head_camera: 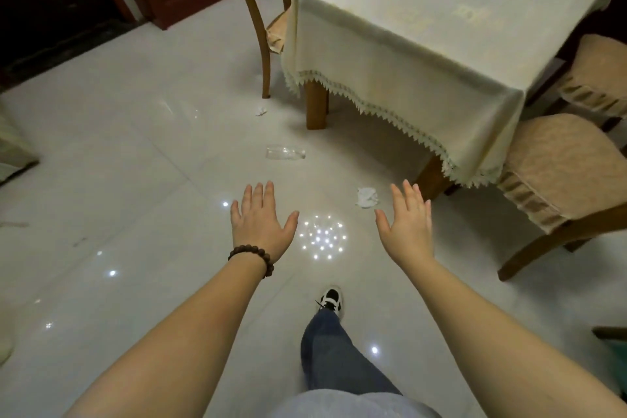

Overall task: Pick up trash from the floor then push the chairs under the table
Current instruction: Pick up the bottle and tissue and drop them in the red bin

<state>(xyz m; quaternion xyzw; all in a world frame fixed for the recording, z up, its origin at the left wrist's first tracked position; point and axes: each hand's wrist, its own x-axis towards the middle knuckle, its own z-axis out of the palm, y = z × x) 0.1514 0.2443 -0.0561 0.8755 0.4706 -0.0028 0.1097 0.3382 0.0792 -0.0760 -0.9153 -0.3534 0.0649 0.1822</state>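
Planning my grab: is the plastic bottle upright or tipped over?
Tipped over: the clear bottle lies on its side on the floor tiles.

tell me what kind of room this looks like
Most likely a home dining room: a table under a cream lace-edged tablecloth, wooden chairs with cushioned seats around it, and a glossy tiled floor.

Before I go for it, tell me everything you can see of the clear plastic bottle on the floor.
The clear plastic bottle lies on its side on the glossy pale floor tiles, its long axis running left to right in the head view. It looks transparent, empty and label-free; I cannot tell whether it has a cap. It sits ahead of both open hands, short of the wooden table leg. Nothing touches it but the floor; the crumpled white tissue lies apart, nearer the right hand.
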